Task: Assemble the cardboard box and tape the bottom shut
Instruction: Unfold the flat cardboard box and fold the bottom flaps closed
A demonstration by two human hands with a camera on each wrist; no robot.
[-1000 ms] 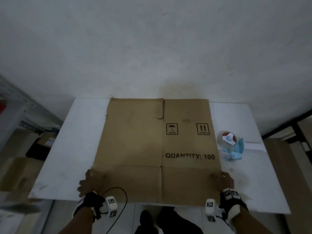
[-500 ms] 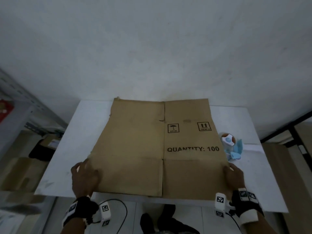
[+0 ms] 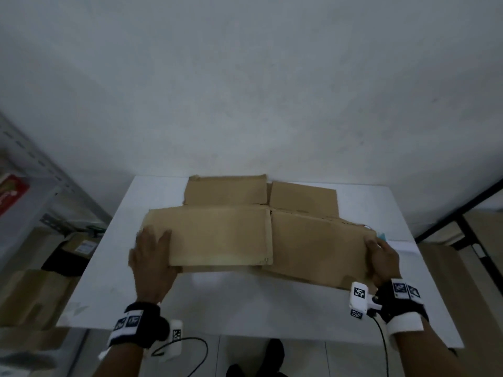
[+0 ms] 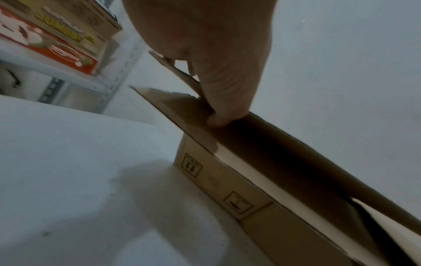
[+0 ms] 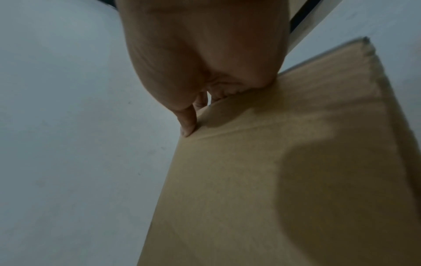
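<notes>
— Where was the cardboard box point(image 3: 245, 235)?

— On the white table point(image 3: 245, 303), partly raised, its near flaps tilted up toward us.

— And our hands?

— Our left hand point(image 3: 152, 262) pinched the left flap edge, fingers spread on top, thumb beneath. Our right hand point(image 3: 382, 261) gripped the right edge, fingers curled round it.

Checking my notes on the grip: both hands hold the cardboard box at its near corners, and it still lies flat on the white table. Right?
Not flat. The head view shows the cardboard box lifted at its near edge above the white table, left hand and right hand holding its corners.
</notes>
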